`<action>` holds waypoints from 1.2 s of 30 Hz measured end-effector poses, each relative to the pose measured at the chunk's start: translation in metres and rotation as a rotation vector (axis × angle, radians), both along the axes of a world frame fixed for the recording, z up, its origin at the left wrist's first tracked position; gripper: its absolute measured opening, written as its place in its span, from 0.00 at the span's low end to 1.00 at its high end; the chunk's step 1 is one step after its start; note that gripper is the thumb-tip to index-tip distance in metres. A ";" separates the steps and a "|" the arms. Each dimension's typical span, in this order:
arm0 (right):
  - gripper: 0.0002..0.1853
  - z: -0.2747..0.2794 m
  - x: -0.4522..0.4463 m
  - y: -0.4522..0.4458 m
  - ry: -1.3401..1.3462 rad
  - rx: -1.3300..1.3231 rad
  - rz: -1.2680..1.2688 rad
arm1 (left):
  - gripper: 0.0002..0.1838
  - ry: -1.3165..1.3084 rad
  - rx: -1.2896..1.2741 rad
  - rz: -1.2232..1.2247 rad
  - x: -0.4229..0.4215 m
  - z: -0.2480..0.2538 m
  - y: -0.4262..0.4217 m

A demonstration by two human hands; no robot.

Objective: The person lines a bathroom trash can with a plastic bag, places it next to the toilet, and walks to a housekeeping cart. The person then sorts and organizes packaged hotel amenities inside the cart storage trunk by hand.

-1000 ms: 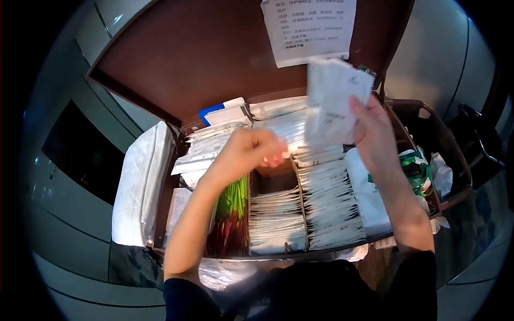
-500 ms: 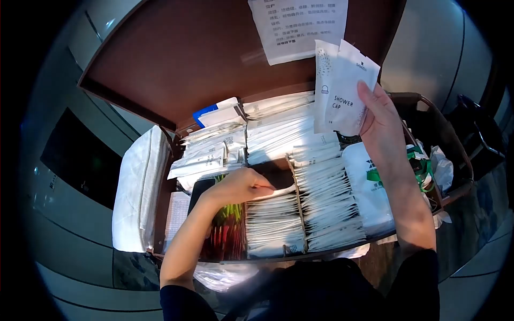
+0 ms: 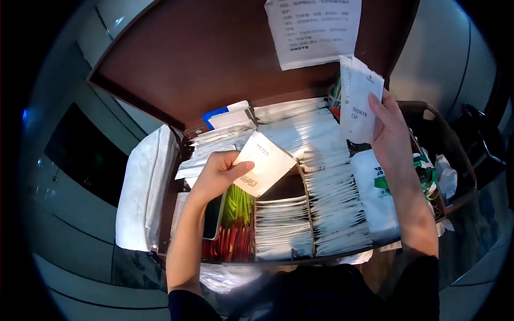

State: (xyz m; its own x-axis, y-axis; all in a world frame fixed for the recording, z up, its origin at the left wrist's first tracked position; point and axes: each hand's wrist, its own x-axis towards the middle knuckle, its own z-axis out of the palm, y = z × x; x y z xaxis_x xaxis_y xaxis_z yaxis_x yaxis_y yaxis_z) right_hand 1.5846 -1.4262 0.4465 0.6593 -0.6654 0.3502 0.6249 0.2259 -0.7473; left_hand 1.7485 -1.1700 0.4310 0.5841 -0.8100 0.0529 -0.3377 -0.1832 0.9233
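My left hand pinches a square white paper packet by its left edge, thumb on top; the print on it is too small to read. Below it, a row of upright white packets fills the front of a compartment whose back part shows dark. In my right hand are white sachets, held above the right side of the box; the front one reads "SHOWER CAP". The sachets overlap, so I cannot tell how many there are.
The brown open-lidded box holds more white sachets, green and red packets and a phone. Folded white cloth stands at its left, a dark basket at its right. A printed sheet hangs on the lid.
My left hand has lifted a square packet up out of the front compartment. My right hand has shifted slightly down and right with the shower cap sachets, which are turned more edge-on.
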 end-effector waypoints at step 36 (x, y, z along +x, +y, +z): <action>0.24 -0.010 -0.006 0.041 0.393 -0.345 0.756 | 0.11 -1.763 -0.536 0.036 -0.057 -0.008 0.019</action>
State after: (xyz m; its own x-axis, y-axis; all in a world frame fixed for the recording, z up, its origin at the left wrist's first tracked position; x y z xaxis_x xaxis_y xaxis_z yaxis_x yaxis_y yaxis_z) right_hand 1.5789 -1.3848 0.4365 0.9899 0.0914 0.1084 0.0888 0.1959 -0.9766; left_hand 1.6919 -1.1510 0.4230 -0.4147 -0.4917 0.7656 -0.8638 -0.0519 -0.5012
